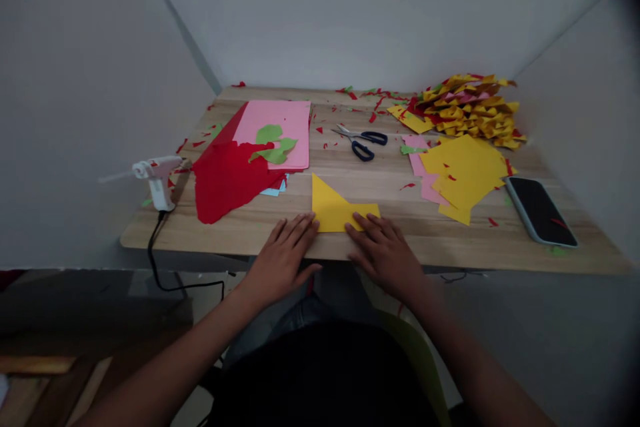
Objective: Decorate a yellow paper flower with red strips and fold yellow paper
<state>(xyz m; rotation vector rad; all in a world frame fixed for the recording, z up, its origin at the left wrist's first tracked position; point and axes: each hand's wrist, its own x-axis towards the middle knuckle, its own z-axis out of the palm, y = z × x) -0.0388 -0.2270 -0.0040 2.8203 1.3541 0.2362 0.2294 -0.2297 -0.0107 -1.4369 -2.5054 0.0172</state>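
A folded sheet of yellow paper [333,212] lies flat near the table's front edge, with a tall point at its left and a low block at its right. My left hand [286,250] rests at its lower left corner, fingers stretched out and the thumb apart. Across the paper's right part lie the spread fingers of my right hand [383,247], pressing from above. Neither hand grips anything. Behind the paper, scissors [363,140] with dark handles lie with their points to the left.
Red paper [230,180], pink sheets [275,123] and green leaf cutouts [273,147] lie left. A corded glue gun [159,177] stands at the left edge. Yellow sheets [465,170], a heap of folded paper [470,110] and a phone [541,211] occupy the right. Scraps litter the wooden table [240,237].
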